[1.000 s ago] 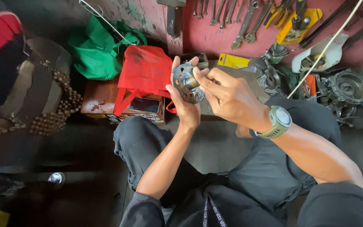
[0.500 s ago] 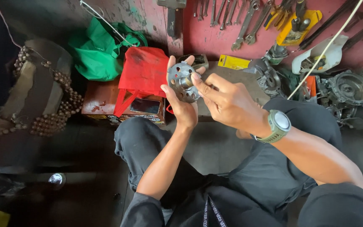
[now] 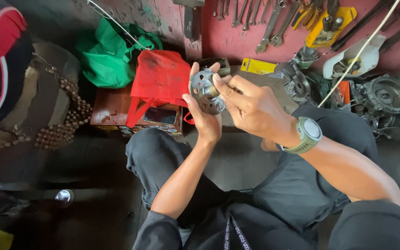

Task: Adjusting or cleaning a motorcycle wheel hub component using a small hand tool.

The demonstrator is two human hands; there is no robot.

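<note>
Red-painted boards run along the far side of the workshop floor [image 3: 251, 166], with wrenches [image 3: 274, 23] and other tools laid out on them. The person sits with knees bent, both hands raised over the lap. The left hand [image 3: 204, 115] holds a round metal disc [image 3: 204, 90] with holes around its face, fingers curled behind it and thumb at its upper edge, so this grip is closed on the disc. The right hand [image 3: 251, 109], wearing a green wristwatch [image 3: 307, 135], has its fingertips pinched on the small hub at the disc's centre. Just behind the disc lies a red cloth bag [image 3: 160, 78] on a brown box [image 3: 116, 111], with a green bag [image 3: 109, 55] beside it. Grey engine parts [image 3: 385, 99] sit well off to the right. A string of brown beads [image 3: 65, 120] lies at left.
</note>
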